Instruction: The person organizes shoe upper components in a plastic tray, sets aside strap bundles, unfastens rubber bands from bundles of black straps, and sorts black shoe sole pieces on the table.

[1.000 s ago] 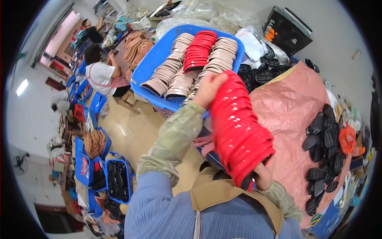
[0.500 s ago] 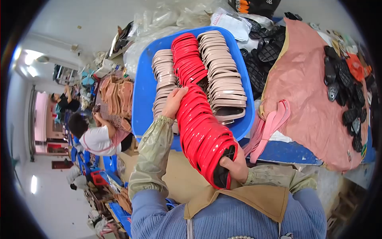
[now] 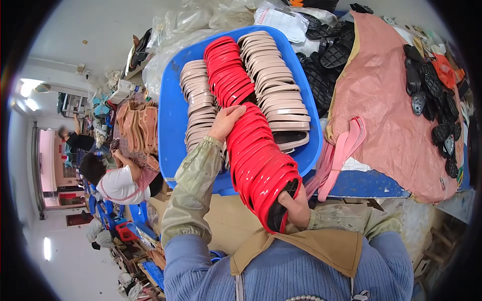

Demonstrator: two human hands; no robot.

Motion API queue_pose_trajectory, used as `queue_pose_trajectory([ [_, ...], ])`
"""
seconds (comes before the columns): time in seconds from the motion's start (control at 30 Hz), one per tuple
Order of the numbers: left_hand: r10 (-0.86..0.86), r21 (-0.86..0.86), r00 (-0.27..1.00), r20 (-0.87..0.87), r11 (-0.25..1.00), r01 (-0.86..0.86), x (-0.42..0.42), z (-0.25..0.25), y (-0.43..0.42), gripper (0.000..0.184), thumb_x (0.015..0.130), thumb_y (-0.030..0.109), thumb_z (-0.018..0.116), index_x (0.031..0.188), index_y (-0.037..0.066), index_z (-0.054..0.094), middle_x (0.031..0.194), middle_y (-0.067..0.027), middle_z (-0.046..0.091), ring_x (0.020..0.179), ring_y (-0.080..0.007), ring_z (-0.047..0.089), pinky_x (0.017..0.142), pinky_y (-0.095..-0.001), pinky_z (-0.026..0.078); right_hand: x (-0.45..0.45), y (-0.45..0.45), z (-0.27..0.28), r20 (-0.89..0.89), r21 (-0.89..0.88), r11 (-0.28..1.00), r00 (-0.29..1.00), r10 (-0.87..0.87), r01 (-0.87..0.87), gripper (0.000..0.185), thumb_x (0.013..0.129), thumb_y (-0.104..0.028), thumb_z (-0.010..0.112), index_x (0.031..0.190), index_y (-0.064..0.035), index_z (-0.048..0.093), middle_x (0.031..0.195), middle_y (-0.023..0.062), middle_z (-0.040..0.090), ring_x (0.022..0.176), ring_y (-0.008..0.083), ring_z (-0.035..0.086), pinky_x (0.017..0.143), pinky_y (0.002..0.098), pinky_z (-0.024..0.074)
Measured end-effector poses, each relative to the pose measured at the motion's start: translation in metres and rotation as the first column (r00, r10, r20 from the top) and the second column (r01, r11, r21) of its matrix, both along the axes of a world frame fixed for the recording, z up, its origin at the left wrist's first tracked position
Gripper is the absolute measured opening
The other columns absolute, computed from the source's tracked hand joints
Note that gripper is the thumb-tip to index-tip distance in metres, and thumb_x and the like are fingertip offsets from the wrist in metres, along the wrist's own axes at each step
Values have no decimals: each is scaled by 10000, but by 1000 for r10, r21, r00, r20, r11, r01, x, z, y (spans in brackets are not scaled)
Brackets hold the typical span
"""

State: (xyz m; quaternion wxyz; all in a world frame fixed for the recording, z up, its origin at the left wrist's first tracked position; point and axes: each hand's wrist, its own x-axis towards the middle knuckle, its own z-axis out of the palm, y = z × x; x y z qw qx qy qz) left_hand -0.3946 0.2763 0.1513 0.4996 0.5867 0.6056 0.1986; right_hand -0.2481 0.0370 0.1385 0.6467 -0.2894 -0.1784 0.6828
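Observation:
A long stack of glossy red straps (image 3: 258, 163) is held between my two hands, slanting from the blue tub toward my chest. My left hand (image 3: 227, 123) closes on its far end, over the tub. At the near end, my right hand (image 3: 295, 205) grips it, the thumb by the dark inner side of the last piece. Inside the blue tub (image 3: 169, 120) lie rows of beige straps (image 3: 278, 95) on both sides and a row of red straps (image 3: 226, 67) in the middle, which lines up with the held stack.
Right of the tub are pink strips (image 3: 344, 155), a pink sheet (image 3: 374, 100) and black soles (image 3: 442, 115). Clear plastic bags (image 3: 201, 20) and white papers (image 3: 283, 22) lie behind. At the left, a person in a white shirt (image 3: 120, 185) sits near brown pieces (image 3: 138, 125); another person is farther back.
The held red stack has swung left and now lies over the tub's front edge, in line with the red row. Both hands have kept their hold, and the view has turned.

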Motion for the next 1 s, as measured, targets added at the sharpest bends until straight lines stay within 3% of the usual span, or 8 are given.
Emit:
queue_pose_trajectory([
  [0.2,-55,25,992,-111,998,58,-4,0,14,448,813,294,597,1101,-48,558,986,-100,605,855,-143,552,793,-215,435,-16,4,-10,-98,36,999,995,1,2,639,783,-148,623,1302,-18,273,1164,112,465,1014,193,470,932,311,337],
  [0.37,-39,128,986,-160,990,60,-3,-2,5,546,764,377,620,1090,-57,563,1015,-166,609,889,-202,577,791,-243,446,-29,-1,-26,-80,65,998,997,-5,10,619,796,-140,605,1303,-25,268,1157,110,471,1003,194,482,919,309,354],
  [0.5,-28,161,978,-206,985,62,-6,-10,-1,536,749,386,627,1075,-37,577,983,-161,612,861,-203,575,780,-243,448,-30,-4,-32,-52,146,987,997,-55,62,455,829,-138,558,1221,-12,366,1121,142,524,978,243,556,853,328,453],
  [0.87,8,191,998,-69,982,5,-2,-18,-5,461,746,340,637,1016,-31,591,879,-134,612,787,-184,560,743,-242,454,-23,-6,-42,-10,238,968,997,-78,78,482,829,-137,553,1248,-10,351,1147,153,514,1008,260,546,863,326,448],
  [1.0,-39,107,998,48,994,34,1,-8,-2,364,788,212,623,1064,-19,567,930,-82,595,810,-123,529,747,-201,431,-29,-4,-37,-15,158,985,998,-61,63,460,833,-134,547,1232,-2,361,1131,148,520,991,248,550,854,321,449],
])
